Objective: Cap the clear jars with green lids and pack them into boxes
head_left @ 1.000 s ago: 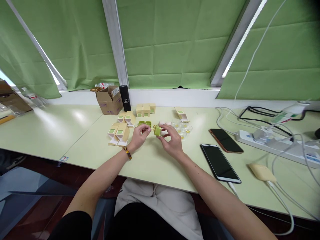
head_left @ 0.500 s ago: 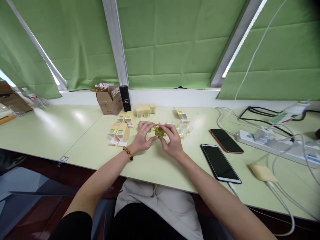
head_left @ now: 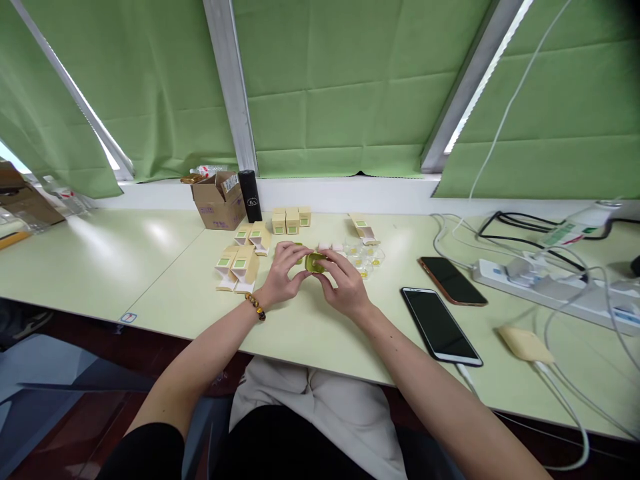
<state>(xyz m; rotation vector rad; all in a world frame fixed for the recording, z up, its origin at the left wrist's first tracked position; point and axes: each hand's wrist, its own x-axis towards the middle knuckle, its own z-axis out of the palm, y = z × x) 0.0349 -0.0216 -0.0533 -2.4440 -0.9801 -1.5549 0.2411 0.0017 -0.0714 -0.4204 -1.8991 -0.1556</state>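
Green container (head_left: 313,264) — pinched by left hand (head_left: 282,275) and right hand (head_left: 347,283), presumably for steadiness. Cartons (head_left: 244,263) grouped leftward, seemingly within reach.

The right hand (head_left: 345,283) partly hides the green container (head_left: 313,264), whose inside seems indistinct.

Small container (head_left: 314,265): finished in olive green. Worktop (head_left: 165,280): surfaced in pale yellow-green. Boxes (head_left: 293,221) near its back edge: cream, marked with green squares. Tube (head_left: 250,200) by the same edge: black, printed in white. Bracelet (head_left: 255,307): beaded in mottled amber and dark brown.
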